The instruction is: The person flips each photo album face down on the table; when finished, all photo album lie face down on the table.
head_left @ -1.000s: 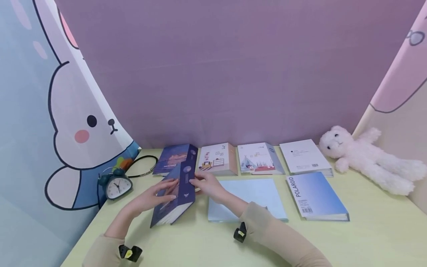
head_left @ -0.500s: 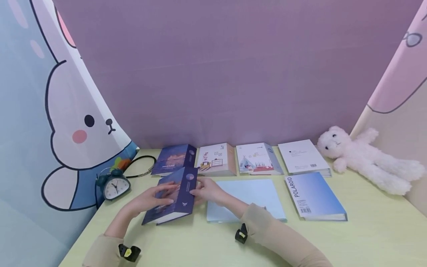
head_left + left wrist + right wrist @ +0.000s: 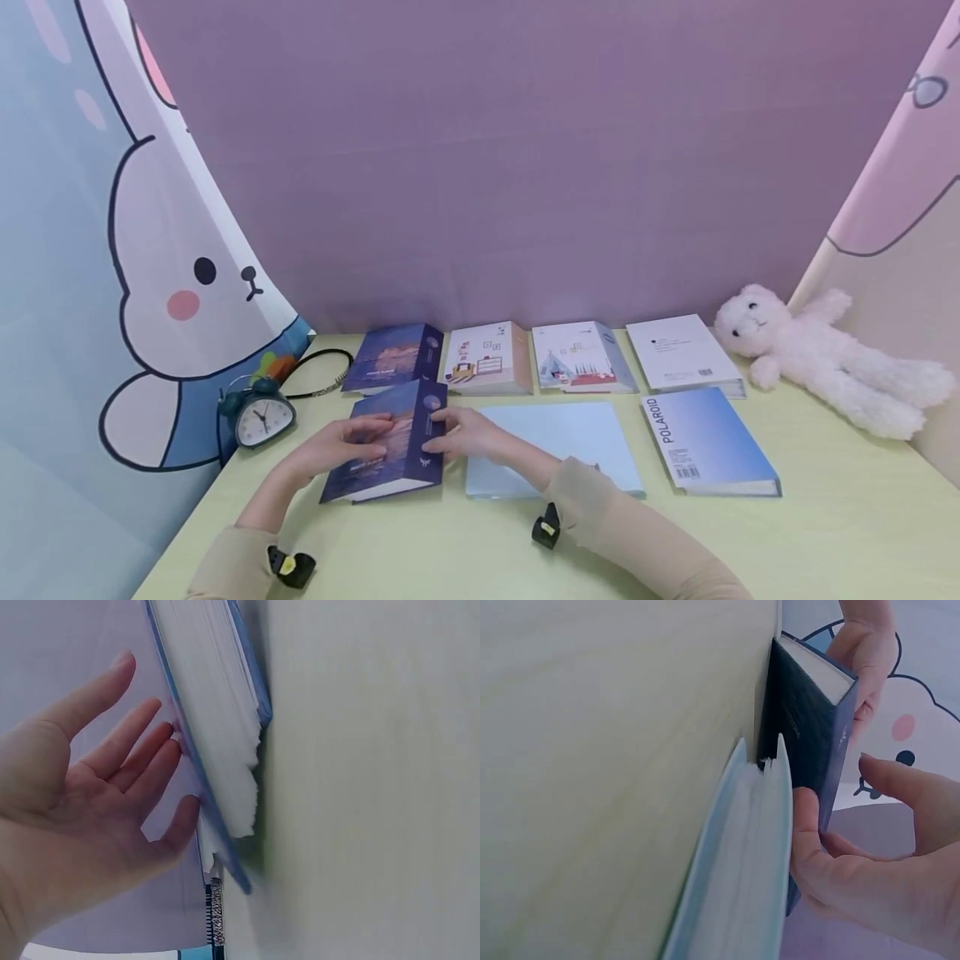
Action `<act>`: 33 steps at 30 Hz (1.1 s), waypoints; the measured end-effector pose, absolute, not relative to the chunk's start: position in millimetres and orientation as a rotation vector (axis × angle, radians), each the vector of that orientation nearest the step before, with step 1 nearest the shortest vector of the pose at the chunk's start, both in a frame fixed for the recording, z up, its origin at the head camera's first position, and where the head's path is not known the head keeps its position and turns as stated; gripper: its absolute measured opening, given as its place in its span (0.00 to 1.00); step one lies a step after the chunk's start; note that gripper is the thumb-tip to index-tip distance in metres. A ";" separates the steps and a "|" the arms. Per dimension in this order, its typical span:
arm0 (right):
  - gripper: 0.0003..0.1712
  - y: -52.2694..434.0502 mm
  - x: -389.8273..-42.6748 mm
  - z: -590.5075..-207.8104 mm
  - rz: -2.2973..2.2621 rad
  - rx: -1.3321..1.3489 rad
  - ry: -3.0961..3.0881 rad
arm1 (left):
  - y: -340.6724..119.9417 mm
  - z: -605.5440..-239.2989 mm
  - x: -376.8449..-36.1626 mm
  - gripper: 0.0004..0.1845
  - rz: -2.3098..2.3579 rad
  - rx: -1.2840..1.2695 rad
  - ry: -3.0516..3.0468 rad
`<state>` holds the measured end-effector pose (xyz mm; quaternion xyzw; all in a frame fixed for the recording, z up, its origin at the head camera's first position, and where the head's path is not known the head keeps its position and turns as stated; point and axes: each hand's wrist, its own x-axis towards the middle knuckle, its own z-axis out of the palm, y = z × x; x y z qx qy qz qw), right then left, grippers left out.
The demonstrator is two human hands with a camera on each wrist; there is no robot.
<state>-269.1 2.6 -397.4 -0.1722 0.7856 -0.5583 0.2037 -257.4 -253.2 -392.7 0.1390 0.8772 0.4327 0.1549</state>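
A dark blue photo album (image 3: pixel 390 446) is lying cover-up on the pale green counter (image 3: pixel 480 542), its long axis running away from the person and leaning a little to the right. Taking this album as the landmark, the left hand (image 3: pixel 341 442) is resting on its cover from the left, fingers (image 3: pixel 139 761) straight and slightly spread, flat against the cover rather than curled round it. The right hand (image 3: pixel 468 433) is sitting at the spine side on the right, fingers (image 3: pixel 810 825) pressing against the spine edge with the thumb held apart above; both hands are touching the album, and neither is clearly nearer. Just to the right, touching or nearly touching, a light blue album (image 3: pixel 555 446) is lying flat; farther right is a blue album printed POLAROID (image 3: pixel 708 442). Behind is a second dark blue album (image 3: pixel 393 357), and an alarm clock (image 3: pixel 260 414) is standing to the left. The right wrist view is showing the page block and spine only edge-on; whether the far edge is fully down on the counter is hard to make out, and the left hand's palm is hiding part of the cover.
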 end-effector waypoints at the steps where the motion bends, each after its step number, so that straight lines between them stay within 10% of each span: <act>1: 0.36 3.4 -268.7 -397.4 -1.524 -0.483 2.197 | -253.5 -393.2 -257.6 0.28 1.244 0.405 2.506; 33: 0.36 15.4 -258.3 -392.8 -1.019 -0.681 2.294 | -267.1 -407.5 -257.6 0.39 1.142 0.111 2.667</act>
